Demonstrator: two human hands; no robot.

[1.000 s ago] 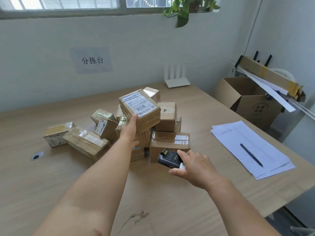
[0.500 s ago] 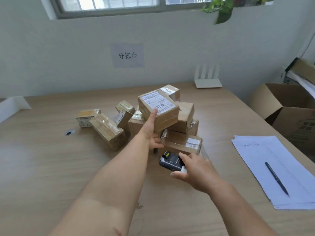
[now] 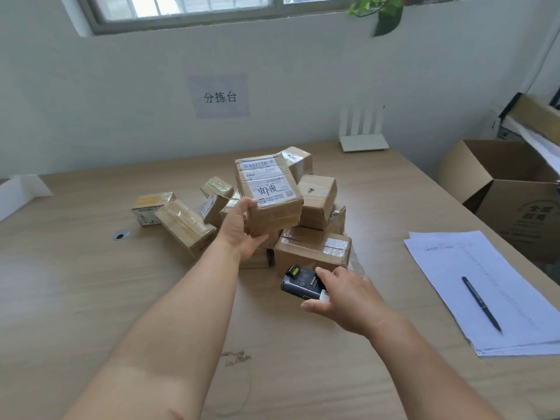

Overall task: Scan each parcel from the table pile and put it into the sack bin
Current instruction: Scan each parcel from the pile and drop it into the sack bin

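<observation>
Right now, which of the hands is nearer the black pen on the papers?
Right. The right hand, holding the scanner, is left of the pen; the left hand grips a labelled parcel farther left, above the pile.

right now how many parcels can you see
About 12 parcels: one in the left hand, two lying at left, three small ones behind that hand, two under it, four stacked at right. More may be hidden in the pile.
</observation>
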